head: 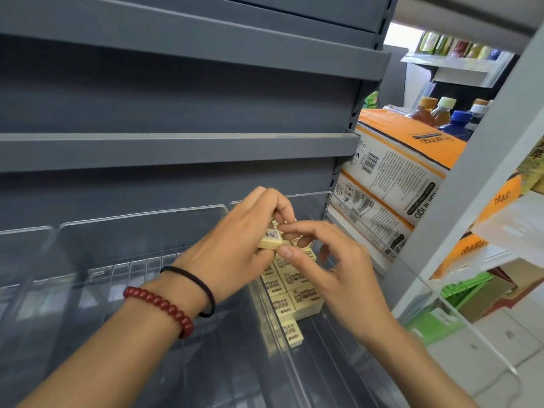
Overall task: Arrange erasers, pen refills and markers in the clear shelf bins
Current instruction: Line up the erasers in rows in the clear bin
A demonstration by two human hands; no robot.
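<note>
Left hand (235,245) closes its grip round the held erasers (269,242) above the clear bin (141,214). Right hand (338,272) seems to pinch one off, fingers partly hiding it. They look light, rubbery, non-slip: take the long sides. Eraser rows (294,293) lie beneath.

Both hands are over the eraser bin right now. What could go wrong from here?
1. The left hand grips the held erasers while the right hand pinches at them; one may slip and fall.
2. A dropped one could knock the packed rows in the clear bin askew.
3. The lone front eraser lies between the forearms and might get nudged.
</note>
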